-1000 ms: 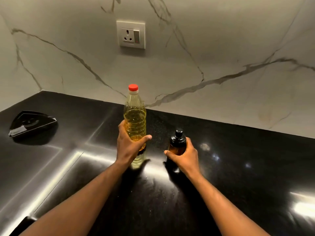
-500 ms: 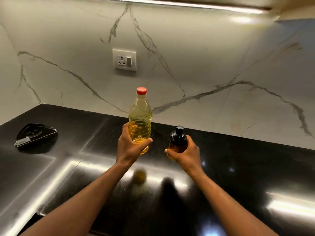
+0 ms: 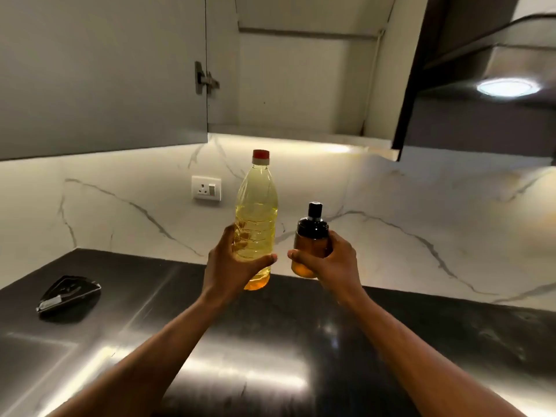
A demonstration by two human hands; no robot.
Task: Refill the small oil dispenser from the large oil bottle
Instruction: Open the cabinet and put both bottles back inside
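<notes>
A glossy black stone worktop (image 3: pixel 421 341) fills the near scene, backed by a white marble wall (image 3: pixel 421 206) with grey veins and a flat grey cabinet door (image 3: pixel 99 70) above on the left. The large oil bottle (image 3: pixel 255 212), clear ribbed plastic with a red cap (image 3: pixel 261 155), is nearly full of pale yellow oil. It is upright above the worktop, its lower body grasped by the left hand (image 3: pixel 228 266). A black wedge-shaped object (image 3: pixel 69 293) lies far left on the worktop. Just right of the bottle, the right hand (image 3: pixel 334 263) grips the small oil dispenser (image 3: pixel 311 242), amber glass with a black top. A white socket (image 3: pixel 206 188) sits on the wall.
</notes>
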